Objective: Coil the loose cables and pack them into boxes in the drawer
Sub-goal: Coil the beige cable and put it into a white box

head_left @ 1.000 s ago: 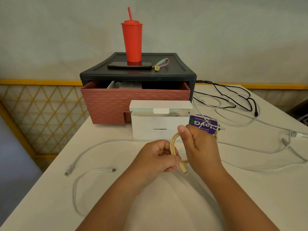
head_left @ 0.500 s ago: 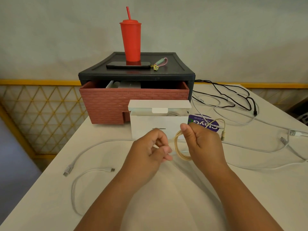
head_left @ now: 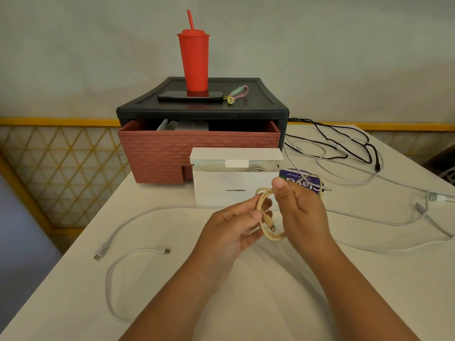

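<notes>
the right hand [head_left: 304, 212] holds a small coil of beige cable [head_left: 273, 238], thumb raised over the top of the loops and fingers curled round their far side. the left hand [head_left: 231, 230], just beside it, pinches the near side of the same coil with its fingertips, close to where the plug end hangs down inside the loop. both hands hover above the table [head_left: 73, 303]. directly beyond them stands a white box [head_left: 221, 188] with its lid flap up, and behind that the brick-patterned drawer [head_left: 160, 153] is pulled open. a purple packet [head_left: 299, 177] lies just past the right thumb. a loose white cable [head_left: 123, 259] trails left of the left hand; a black cable [head_left: 354, 146] tangles far beyond the right.
</notes>
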Action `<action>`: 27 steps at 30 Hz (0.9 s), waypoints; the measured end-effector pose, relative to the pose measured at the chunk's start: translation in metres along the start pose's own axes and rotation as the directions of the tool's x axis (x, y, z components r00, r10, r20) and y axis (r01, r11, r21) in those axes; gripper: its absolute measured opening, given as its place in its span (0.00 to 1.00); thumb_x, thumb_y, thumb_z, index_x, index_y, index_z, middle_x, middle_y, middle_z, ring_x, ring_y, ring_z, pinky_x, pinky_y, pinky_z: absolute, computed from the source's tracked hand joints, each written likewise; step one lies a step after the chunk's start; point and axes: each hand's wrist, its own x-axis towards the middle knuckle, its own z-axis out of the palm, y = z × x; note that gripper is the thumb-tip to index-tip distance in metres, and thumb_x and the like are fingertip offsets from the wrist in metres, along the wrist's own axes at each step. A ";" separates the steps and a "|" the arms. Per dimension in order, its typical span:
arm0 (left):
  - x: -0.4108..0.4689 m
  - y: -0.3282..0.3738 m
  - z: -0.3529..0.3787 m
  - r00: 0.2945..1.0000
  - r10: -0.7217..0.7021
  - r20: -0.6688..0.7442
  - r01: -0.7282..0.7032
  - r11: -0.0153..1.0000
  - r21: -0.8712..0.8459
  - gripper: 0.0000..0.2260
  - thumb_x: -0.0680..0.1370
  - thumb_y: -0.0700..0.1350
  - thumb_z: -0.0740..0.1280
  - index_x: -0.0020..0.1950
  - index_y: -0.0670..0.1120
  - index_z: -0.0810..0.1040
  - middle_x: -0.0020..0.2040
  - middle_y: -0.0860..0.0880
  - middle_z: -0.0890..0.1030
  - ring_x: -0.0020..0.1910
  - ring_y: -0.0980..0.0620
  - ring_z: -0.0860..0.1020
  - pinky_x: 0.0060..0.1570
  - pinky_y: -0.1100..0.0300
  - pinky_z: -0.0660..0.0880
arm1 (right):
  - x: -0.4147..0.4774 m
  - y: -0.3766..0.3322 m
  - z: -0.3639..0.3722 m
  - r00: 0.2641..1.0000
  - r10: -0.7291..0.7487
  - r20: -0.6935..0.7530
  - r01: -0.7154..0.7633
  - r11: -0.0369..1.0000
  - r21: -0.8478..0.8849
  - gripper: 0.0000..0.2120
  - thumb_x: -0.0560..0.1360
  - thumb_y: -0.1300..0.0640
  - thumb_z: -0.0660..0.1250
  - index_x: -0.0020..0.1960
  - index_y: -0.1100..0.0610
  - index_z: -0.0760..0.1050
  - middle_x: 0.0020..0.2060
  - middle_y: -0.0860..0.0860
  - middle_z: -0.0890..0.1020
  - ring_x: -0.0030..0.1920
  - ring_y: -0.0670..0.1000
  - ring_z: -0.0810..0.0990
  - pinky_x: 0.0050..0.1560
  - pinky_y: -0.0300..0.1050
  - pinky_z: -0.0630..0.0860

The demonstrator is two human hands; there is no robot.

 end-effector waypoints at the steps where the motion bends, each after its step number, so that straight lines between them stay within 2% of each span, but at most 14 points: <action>1: 0.000 0.000 -0.001 0.999 -0.036 0.026 0.037 0.998 -0.057 0.14 0.68 0.40 0.69 0.52 0.49 0.83 0.54 0.47 0.83 0.56 0.48 0.80 0.58 0.54 0.74 | 0.000 0.000 -0.001 1.000 0.008 -0.007 -0.008 1.000 0.026 0.19 0.77 0.52 0.56 0.27 0.52 0.66 0.19 0.40 0.72 0.24 0.38 0.71 0.28 0.27 0.65; 3: 0.000 0.002 -0.003 0.993 -0.091 0.072 0.099 0.989 -0.114 0.13 0.67 0.44 0.67 0.50 0.46 0.84 0.51 0.45 0.84 0.53 0.48 0.81 0.55 0.55 0.76 | -0.001 -0.002 -0.001 0.999 0.021 -0.028 -0.018 0.997 0.072 0.21 0.78 0.50 0.56 0.28 0.55 0.65 0.19 0.43 0.71 0.23 0.39 0.69 0.27 0.28 0.64; 5: 0.000 0.004 -0.004 0.988 -0.127 0.085 0.134 0.987 -0.084 0.07 0.67 0.45 0.68 0.40 0.46 0.84 0.44 0.45 0.85 0.46 0.50 0.83 0.50 0.57 0.77 | -0.001 0.001 0.001 0.999 -0.012 -0.053 0.014 0.999 0.033 0.22 0.78 0.45 0.56 0.27 0.53 0.62 0.21 0.44 0.67 0.24 0.41 0.65 0.26 0.30 0.61; 6: -0.001 0.005 -0.002 0.988 -0.138 0.063 0.141 0.988 -0.057 0.02 0.67 0.43 0.70 0.35 0.46 0.82 0.39 0.46 0.84 0.42 0.51 0.82 0.49 0.57 0.77 | -0.001 0.002 0.003 0.998 -0.034 -0.046 0.034 0.999 -0.005 0.22 0.76 0.43 0.56 0.27 0.53 0.61 0.21 0.45 0.66 0.24 0.42 0.64 0.26 0.32 0.60; 7: 0.000 0.003 -0.001 0.991 -0.131 0.029 0.132 0.991 -0.024 0.05 0.67 0.41 0.73 0.33 0.45 0.78 0.34 0.47 0.83 0.38 0.52 0.82 0.48 0.56 0.76 | -0.002 0.003 0.005 0.998 -0.056 -0.028 0.054 0.998 -0.040 0.23 0.75 0.41 0.56 0.27 0.52 0.62 0.22 0.45 0.67 0.24 0.43 0.64 0.25 0.34 0.60; 9: 0.000 0.000 0.003 0.991 -0.123 -0.057 0.126 0.991 0.038 0.09 0.71 0.38 0.71 0.35 0.43 0.72 0.28 0.48 0.79 0.33 0.53 0.80 0.48 0.55 0.76 | -0.002 0.006 0.009 0.997 -0.080 -0.004 0.079 0.994 -0.077 0.23 0.72 0.37 0.54 0.28 0.54 0.65 0.23 0.46 0.69 0.25 0.44 0.66 0.26 0.39 0.63; 11: 0.000 -0.001 0.006 0.990 -0.101 -0.095 0.107 0.993 0.058 0.07 0.74 0.36 0.67 0.39 0.43 0.70 0.25 0.49 0.77 0.34 0.52 0.79 0.46 0.57 0.76 | -0.001 0.009 0.010 0.998 -0.068 -0.020 0.066 0.995 -0.078 0.26 0.71 0.36 0.52 0.30 0.58 0.68 0.23 0.47 0.69 0.26 0.44 0.67 0.27 0.44 0.65; 14: 0.001 0.000 0.007 0.993 -0.097 -0.073 0.099 0.994 0.037 0.07 0.76 0.35 0.64 0.49 0.46 0.71 0.25 0.49 0.76 0.36 0.51 0.79 0.42 0.59 0.74 | 0.000 0.010 0.007 0.996 -0.075 -0.057 0.069 0.993 -0.095 0.28 0.71 0.36 0.52 0.31 0.59 0.69 0.23 0.47 0.68 0.26 0.44 0.67 0.26 0.37 0.63; 15: 0.001 0.001 0.006 0.995 -0.083 -0.046 0.086 0.994 0.065 0.08 0.76 0.35 0.64 0.49 0.47 0.72 0.25 0.49 0.76 0.36 0.52 0.79 0.42 0.60 0.74 | 0.000 0.010 0.007 0.995 -0.078 -0.059 0.071 0.991 -0.111 0.26 0.72 0.36 0.53 0.30 0.58 0.68 0.22 0.47 0.69 0.26 0.44 0.67 0.26 0.35 0.62; 19: 0.001 0.004 0.002 0.997 -0.043 0.061 0.025 0.962 0.272 0.10 0.73 0.34 0.64 0.37 0.48 0.72 0.31 0.51 0.81 0.39 0.55 0.80 0.48 0.59 0.73 | 0.001 0.011 0.005 0.993 -0.102 -0.063 0.090 0.981 -0.175 0.20 0.73 0.38 0.55 0.28 0.49 0.62 0.23 0.43 0.71 0.26 0.42 0.67 0.26 0.33 0.61; 22: 0.002 0.002 -0.001 0.999 -0.029 0.026 0.015 0.910 0.415 0.10 0.65 0.39 0.61 0.29 0.54 0.73 0.40 0.53 0.82 0.46 0.53 0.79 0.53 0.53 0.74 | 0.000 0.014 0.009 0.992 -0.123 -0.034 0.114 0.976 -0.187 0.19 0.72 0.37 0.51 0.27 0.46 0.60 0.23 0.42 0.71 0.26 0.44 0.67 0.27 0.36 0.61; 25: 0.001 -0.001 -0.003 0.998 -0.055 0.003 0.047 0.884 0.464 0.10 0.61 0.42 0.58 0.28 0.57 0.74 0.43 0.52 0.78 0.49 0.54 0.75 0.54 0.54 0.72 | 0.000 0.016 0.011 0.988 -0.156 -0.001 0.152 0.963 -0.222 0.19 0.74 0.39 0.53 0.27 0.45 0.58 0.24 0.42 0.72 0.28 0.44 0.68 0.28 0.38 0.62; 27: 0.003 -0.001 -0.005 0.997 -0.068 -0.022 0.070 0.894 0.443 0.08 0.60 0.42 0.59 0.33 0.54 0.74 0.42 0.53 0.77 0.48 0.53 0.75 0.54 0.54 0.72 | 0.000 0.019 0.010 0.986 -0.162 0.024 0.163 0.954 -0.251 0.20 0.75 0.41 0.56 0.27 0.45 0.58 0.24 0.40 0.72 0.28 0.44 0.69 0.29 0.37 0.63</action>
